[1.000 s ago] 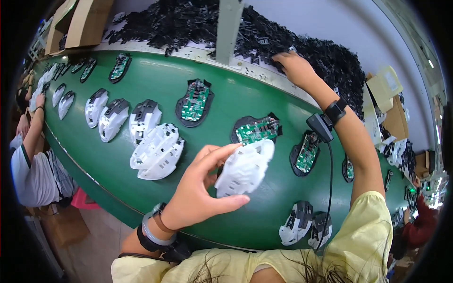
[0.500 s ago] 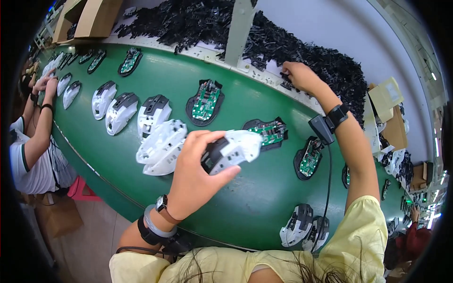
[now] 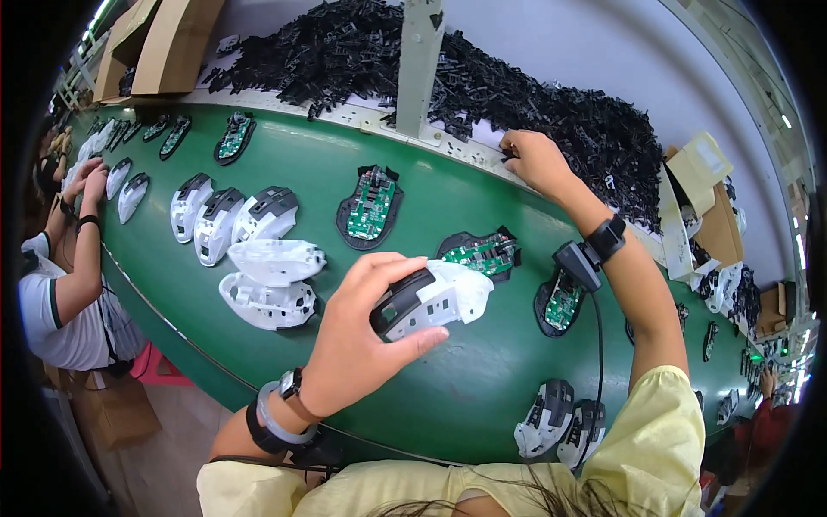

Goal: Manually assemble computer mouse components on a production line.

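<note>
My left hand [image 3: 349,345] grips a computer mouse shell [image 3: 444,303], white with a black top piece, holding it tilted above the green bench. At the ledge, my right hand [image 3: 538,164] has its fingers pinched beside a long heap of small black plastic parts [image 3: 551,116]; what lies between the fingertips is too hidden to make out. Just beyond the held shell lies a black mouse base with a green circuit board [image 3: 479,255]. Another board-carrying base [image 3: 370,208] rests farther back. Left of my left hand lie two white shells [image 3: 277,260] [image 3: 265,302].
Several white-and-black shells [image 3: 220,224] line the bench's left side; two more [image 3: 544,418] sit near the front edge. A metal post [image 3: 419,73] rises from the ledge. Cardboard boxes [image 3: 183,47] [image 3: 722,228] stand at both ends. A co-worker's hands [image 3: 86,179] work at far left.
My right hand has shifted slightly left along the ledge, fingers still bent together. The two white shells beside my left hand now lie apart. The held shell has turned a little.
</note>
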A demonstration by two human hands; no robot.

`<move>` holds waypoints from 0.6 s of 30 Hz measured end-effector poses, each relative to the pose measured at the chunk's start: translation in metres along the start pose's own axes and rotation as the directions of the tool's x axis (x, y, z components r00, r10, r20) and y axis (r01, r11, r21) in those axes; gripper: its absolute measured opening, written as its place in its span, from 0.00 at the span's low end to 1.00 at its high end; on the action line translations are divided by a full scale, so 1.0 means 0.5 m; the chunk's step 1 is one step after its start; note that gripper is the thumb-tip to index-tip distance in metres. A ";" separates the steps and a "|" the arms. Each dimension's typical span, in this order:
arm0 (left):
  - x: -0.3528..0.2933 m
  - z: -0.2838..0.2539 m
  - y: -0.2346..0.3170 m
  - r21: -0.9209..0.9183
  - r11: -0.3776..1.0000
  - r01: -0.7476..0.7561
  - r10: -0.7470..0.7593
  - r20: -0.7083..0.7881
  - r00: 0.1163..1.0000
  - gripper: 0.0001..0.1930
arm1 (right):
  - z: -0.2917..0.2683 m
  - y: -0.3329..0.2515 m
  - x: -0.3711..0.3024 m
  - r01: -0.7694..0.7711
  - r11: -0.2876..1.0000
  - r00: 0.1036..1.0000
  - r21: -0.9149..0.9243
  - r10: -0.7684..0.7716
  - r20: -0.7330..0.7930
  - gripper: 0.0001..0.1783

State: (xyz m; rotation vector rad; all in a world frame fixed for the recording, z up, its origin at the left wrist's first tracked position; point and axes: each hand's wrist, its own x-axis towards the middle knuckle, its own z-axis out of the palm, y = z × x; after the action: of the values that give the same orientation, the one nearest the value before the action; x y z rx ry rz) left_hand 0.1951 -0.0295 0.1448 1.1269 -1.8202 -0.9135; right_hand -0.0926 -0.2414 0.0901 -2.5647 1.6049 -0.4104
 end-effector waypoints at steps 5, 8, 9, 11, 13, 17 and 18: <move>-0.002 0.000 -0.028 -0.061 0.994 0.087 -0.092 -0.068 0.993 0.31 | -0.075 -0.118 -0.060 -0.019 0.977 0.985 0.214 0.055 -0.162 0.13; -0.008 -0.010 -0.046 0.032 0.999 -0.007 0.011 -0.123 0.992 0.28 | -0.133 -0.289 -0.141 -0.171 0.433 0.984 0.885 0.115 0.134 0.08; -0.007 -0.008 -0.036 0.022 1.000 -0.006 0.009 -0.138 0.990 0.28 | -0.142 -0.330 -0.174 -0.125 0.260 0.991 0.957 0.080 0.108 0.06; -0.004 -0.006 -0.031 -0.002 1.000 -0.019 0.018 -0.144 0.989 0.27 | -0.156 -0.367 -0.206 0.002 0.492 0.996 0.870 -0.078 0.042 0.06; -0.007 -0.007 -0.027 0.043 0.997 -0.067 0.074 -0.191 0.979 0.27 | -0.162 -0.386 -0.214 0.127 0.661 0.985 0.739 -0.170 -0.018 0.05; -0.013 -0.011 -0.024 -0.025 0.999 -0.033 0.029 -0.150 0.988 0.28 | -0.128 -0.390 -0.213 0.278 0.727 0.960 0.627 -0.194 -0.200 0.07; -0.012 -0.011 -0.024 -0.025 0.999 -0.032 0.027 -0.153 0.988 0.28 | -0.124 -0.391 -0.212 0.339 0.752 0.937 0.565 -0.219 -0.272 0.08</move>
State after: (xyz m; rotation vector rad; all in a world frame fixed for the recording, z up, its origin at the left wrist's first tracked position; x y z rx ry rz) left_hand 0.2061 -0.0291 0.1353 1.1189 -1.6914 -0.8101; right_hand 0.0168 -0.0557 0.1729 -2.2829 0.8893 -1.0360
